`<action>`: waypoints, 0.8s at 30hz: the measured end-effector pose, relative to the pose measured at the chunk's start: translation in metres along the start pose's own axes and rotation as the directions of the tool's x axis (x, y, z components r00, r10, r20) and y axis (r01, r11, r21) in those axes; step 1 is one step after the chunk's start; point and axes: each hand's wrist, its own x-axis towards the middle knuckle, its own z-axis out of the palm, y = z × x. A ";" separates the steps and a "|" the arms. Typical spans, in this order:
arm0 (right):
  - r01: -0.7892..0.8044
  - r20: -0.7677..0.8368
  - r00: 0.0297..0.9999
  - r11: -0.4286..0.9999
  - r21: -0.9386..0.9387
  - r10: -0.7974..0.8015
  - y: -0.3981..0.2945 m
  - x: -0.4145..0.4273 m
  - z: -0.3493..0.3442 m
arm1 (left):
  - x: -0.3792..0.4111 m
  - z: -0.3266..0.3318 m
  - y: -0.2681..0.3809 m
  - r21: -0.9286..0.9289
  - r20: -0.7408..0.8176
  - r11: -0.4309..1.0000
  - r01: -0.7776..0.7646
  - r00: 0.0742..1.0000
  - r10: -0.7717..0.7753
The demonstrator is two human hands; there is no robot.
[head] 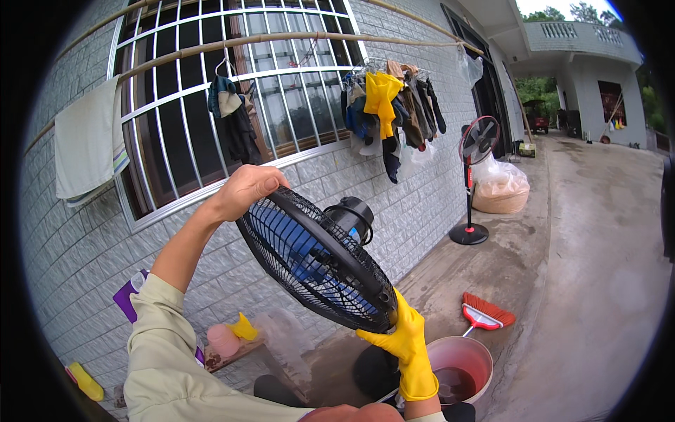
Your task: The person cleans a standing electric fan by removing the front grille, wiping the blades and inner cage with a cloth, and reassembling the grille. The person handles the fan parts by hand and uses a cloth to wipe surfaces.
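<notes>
A black electric fan head (316, 258) with a wire cage and blue blades is held up in front of me, tilted. My bare left hand (250, 192) grips the cage rim at its upper left. On the lower right edge of the rim, my right hand (403, 345), in a yellow rubber glove, holds the cage with the thumb underneath. Behind the cage juts the black motor housing (356, 216), with a cable looped around it. A bucket (459, 351) with a pinkish inside and dark liquid stands just beside my right wrist.
A red broom (488, 311) lies behind the bucket. A stand fan (469, 232) and a filled plastic sack (501, 187) stand by the wall. Laundry with a yellow glove (382, 97) hangs from a bamboo pole (274, 38). On a low wooden bench (237, 356) sits a pink container (223, 339).
</notes>
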 end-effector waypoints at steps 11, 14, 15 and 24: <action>-0.169 0.097 0.984 0.951 0.259 0.148 -0.003 0.008 -0.019 | 0.019 0.001 -0.015 -0.362 0.032 0.932 0.018 0.999 -0.006; -0.227 0.135 0.973 0.885 0.408 0.187 0.008 0.008 -0.027 | -0.007 -0.014 -0.066 -0.332 -0.230 0.942 -0.044 0.973 -0.035; -0.245 0.139 0.969 0.870 0.427 0.205 0.007 0.008 -0.026 | -0.025 -0.015 -0.091 -0.382 -0.224 0.923 0.041 0.965 -0.136; -0.338 0.107 0.941 0.863 0.375 0.322 0.010 0.016 -0.020 | -0.067 0.069 -0.167 -0.897 -0.261 0.442 0.009 0.798 -0.544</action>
